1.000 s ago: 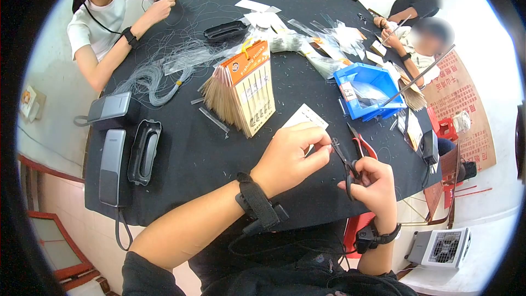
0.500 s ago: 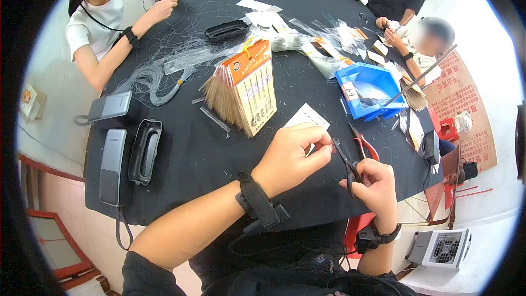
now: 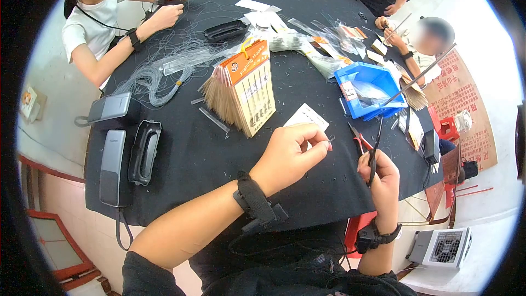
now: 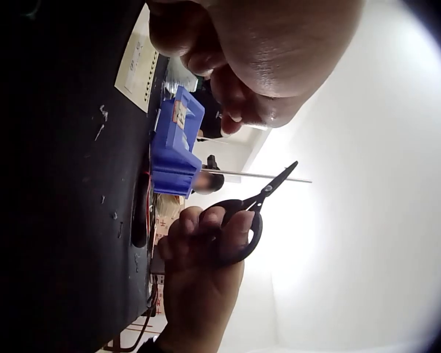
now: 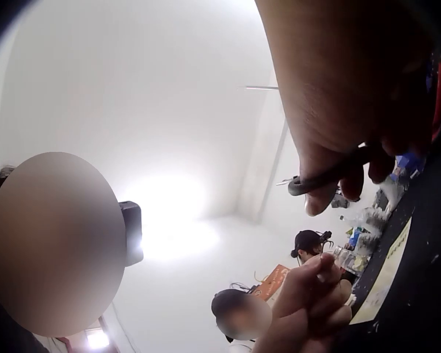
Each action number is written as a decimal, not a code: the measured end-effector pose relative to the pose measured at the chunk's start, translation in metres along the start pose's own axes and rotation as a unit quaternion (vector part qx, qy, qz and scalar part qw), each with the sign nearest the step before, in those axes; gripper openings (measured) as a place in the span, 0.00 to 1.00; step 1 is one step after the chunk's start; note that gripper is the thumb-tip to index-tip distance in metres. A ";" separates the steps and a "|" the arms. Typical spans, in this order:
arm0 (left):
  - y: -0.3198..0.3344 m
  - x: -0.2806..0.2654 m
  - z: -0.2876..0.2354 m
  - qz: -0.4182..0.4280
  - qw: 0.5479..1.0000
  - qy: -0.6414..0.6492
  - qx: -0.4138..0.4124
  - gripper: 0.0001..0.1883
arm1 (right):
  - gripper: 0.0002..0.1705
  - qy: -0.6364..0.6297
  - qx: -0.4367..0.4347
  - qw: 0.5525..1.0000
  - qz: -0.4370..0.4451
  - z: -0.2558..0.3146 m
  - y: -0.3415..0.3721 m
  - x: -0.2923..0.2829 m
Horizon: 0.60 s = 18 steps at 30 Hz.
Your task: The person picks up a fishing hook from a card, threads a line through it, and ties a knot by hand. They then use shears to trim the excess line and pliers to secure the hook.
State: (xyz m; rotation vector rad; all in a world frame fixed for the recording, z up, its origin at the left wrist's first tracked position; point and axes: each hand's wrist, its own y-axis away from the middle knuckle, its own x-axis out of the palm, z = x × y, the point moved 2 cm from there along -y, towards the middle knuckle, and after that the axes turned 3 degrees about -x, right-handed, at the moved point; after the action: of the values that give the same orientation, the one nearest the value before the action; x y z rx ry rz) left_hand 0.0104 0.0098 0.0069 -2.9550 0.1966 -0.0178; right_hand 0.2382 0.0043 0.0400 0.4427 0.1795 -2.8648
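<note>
My left hand [image 3: 293,156] pinches a small dark hook-like piece [image 3: 331,139] between thumb and forefinger, above the near part of the table. In the left wrist view its curled fingers hide that piece. My right hand [image 3: 385,181] grips black scissors [image 3: 376,151] by the handles, blades pointing up and away from the left hand. The left wrist view shows the scissors [image 4: 268,190] with their blades together. Just beyond my left hand lies a pale card [image 3: 308,117] with a row of small dark marks. Red-handled pliers [image 3: 359,138] lie beyond the scissors hand.
A fanned stack of fishing-hook cards [image 3: 255,96] stands mid-table. To its left is a coil of clear line [image 3: 164,94]; to its right, a blue bin [image 3: 379,112] with a thin rod across it. Power banks [image 3: 112,167] lie at the left edge. Other people sit around the table.
My right hand has drawn the scissors back to the right, away from the left fingertips, and turned the blades upward. My left hand stays nearly in place, still pinching the small piece.
</note>
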 end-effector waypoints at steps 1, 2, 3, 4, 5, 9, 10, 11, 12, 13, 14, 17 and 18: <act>0.000 0.000 0.001 0.001 1.000 0.005 -0.004 0.08 | 0.09 -0.014 0.002 1.000 0.007 -0.002 0.000 0.001; 0.000 0.000 0.002 0.003 1.000 0.010 -0.008 0.08 | 0.09 -0.027 0.004 1.000 0.015 -0.005 0.000 0.002; 0.000 0.001 0.002 0.004 1.000 0.015 -0.012 0.08 | 0.14 -0.006 -0.001 0.999 0.036 -0.007 0.000 0.001; 0.000 0.001 0.002 0.004 1.000 0.016 -0.011 0.08 | 0.15 -0.007 -0.022 0.999 0.026 -0.005 0.003 0.003; 0.000 0.001 0.002 0.004 1.000 0.017 -0.011 0.08 | 0.17 -0.007 -0.043 0.999 0.016 -0.003 0.007 0.006; 0.001 0.000 0.000 -0.002 1.000 0.010 0.003 0.08 | 0.23 0.073 -0.076 0.994 -0.022 0.007 0.003 0.007; 0.001 0.000 -0.002 -0.004 1.000 0.001 0.010 0.07 | 0.23 0.122 -0.085 0.988 -0.034 0.012 -0.001 0.007; 0.001 0.000 -0.005 -0.005 1.000 -0.007 0.017 0.07 | 0.20 0.226 -0.209 0.951 -0.039 0.014 -0.004 0.005; 0.001 0.000 -0.006 -0.006 1.000 -0.016 0.024 0.07 | 0.20 0.224 -0.198 0.954 -0.032 0.013 -0.005 0.004; 0.001 0.000 -0.006 -0.003 0.999 -0.023 0.033 0.07 | 0.20 0.221 -0.187 0.957 -0.024 0.013 -0.005 0.005; 0.001 0.000 -0.007 0.000 0.999 -0.030 0.041 0.06 | 0.20 0.218 -0.175 0.960 -0.016 0.012 -0.005 0.005; 0.001 0.000 -0.006 0.002 0.997 -0.045 0.063 0.06 | 0.21 0.259 -0.202 0.945 0.009 0.018 -0.007 0.009; 0.001 0.000 -0.005 0.002 0.996 -0.049 0.069 0.06 | 0.21 0.271 -0.194 0.943 0.022 0.020 -0.007 0.010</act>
State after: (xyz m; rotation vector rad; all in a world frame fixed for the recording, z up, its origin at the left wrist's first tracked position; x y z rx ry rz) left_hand 0.0102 0.0079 0.0120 -2.8092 0.1800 0.1081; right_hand 0.2220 0.0059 0.0562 1.1128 0.7959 -2.4987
